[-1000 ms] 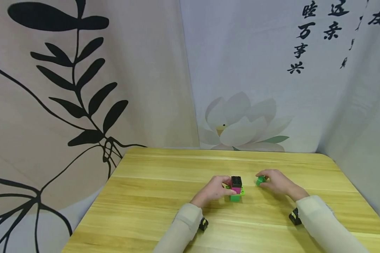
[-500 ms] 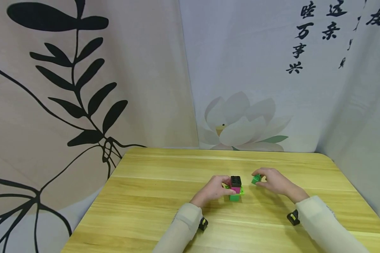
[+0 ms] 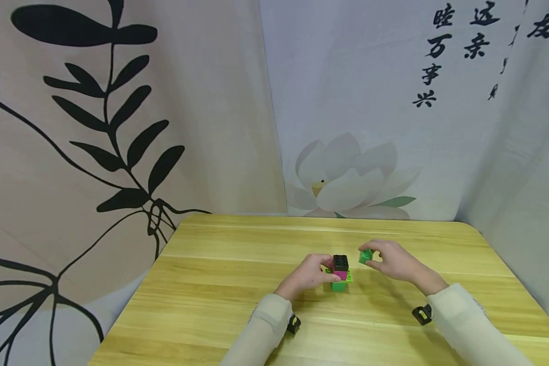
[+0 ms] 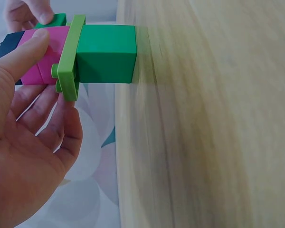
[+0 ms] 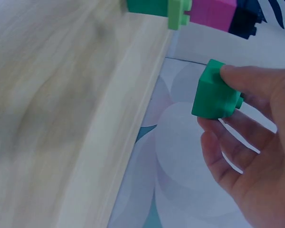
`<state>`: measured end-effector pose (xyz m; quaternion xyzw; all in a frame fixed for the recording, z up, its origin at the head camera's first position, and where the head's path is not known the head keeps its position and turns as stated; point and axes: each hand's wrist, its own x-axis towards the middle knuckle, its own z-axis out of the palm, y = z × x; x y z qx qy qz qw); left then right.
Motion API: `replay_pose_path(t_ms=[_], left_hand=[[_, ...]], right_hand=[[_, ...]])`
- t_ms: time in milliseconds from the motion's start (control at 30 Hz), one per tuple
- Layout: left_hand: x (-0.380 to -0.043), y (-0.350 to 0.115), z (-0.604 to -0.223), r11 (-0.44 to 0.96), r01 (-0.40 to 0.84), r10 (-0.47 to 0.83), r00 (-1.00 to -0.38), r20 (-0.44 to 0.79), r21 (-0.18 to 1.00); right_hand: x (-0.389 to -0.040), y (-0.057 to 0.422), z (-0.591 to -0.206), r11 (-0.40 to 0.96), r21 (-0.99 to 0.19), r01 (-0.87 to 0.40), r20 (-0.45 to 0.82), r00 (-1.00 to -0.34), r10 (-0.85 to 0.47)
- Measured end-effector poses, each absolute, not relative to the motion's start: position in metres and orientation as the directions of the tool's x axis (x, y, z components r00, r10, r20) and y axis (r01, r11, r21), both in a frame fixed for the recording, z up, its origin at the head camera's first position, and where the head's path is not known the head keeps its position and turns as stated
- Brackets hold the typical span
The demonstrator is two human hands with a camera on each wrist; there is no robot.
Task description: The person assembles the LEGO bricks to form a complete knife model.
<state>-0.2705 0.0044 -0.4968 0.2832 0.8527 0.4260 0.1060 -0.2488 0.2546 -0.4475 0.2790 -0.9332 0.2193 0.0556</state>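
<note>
My left hand (image 3: 307, 275) grips a stack of toy building bricks by its pink section (image 4: 58, 42), thumb on one side and fingers on the other. On top of the stack sits a black brick (image 3: 340, 262). Below the pink lies a flat lime-green plate (image 4: 69, 59) with bare studs, and a green brick (image 4: 107, 53) forms the base on the table. To the right, my right hand (image 3: 398, 260) pinches a loose green brick (image 5: 213, 95) between thumb and fingers. That brick is held in the air, apart from the stack, with its studs towards the palm in the right wrist view.
The wooden table (image 3: 219, 284) reaches back to a printed cloth (image 3: 229, 127) with plant drawings and writing. A small black camera (image 3: 423, 314) hangs at the right wrist, another black camera (image 3: 294, 324) at the left.
My right hand has moved left and slightly up with the green brick, closer to the stack. The left hand keeps its hold, and the stack has stayed in place.
</note>
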Motion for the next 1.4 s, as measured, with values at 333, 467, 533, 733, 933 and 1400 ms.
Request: replay_pose_path(t_ms=[333,467,533,733,933,1400], left_hand=[[-0.271,0.004,-0.496,0.482,0.411,0.577,-0.814,0.072,0.774],[-0.272,0.004,-0.497,0.477,0.408,0.576,-0.814,0.074,0.778],[-0.272,0.004,-0.497,0.472,0.409,0.579,-0.812,0.075,0.780],[-0.272,0.003,-0.498,0.464,0.399,0.580,-0.812,0.070,0.791],[-0.272,0.004,-0.498,0.467,0.395,0.576,-0.815,0.067,0.791],[-0.270,0.004,-0.498,0.450,0.367,0.569,-0.821,0.056,0.814]], right_hand=[[-0.246,0.249,-0.436,0.733,-0.346,-0.586,0.285,-0.810,-0.513],[-0.243,0.245,-0.431,0.725,-0.340,-0.599,0.320,-0.798,-0.510],[-0.242,0.244,-0.429,0.721,-0.338,-0.605,0.334,-0.793,-0.509],[-0.237,0.237,-0.423,0.713,-0.329,-0.620,0.352,-0.781,-0.516],[-0.234,0.228,-0.418,0.682,-0.345,-0.645,0.360,-0.762,-0.539],[-0.236,0.211,-0.419,0.619,-0.379,-0.688,0.357,-0.725,-0.588]])
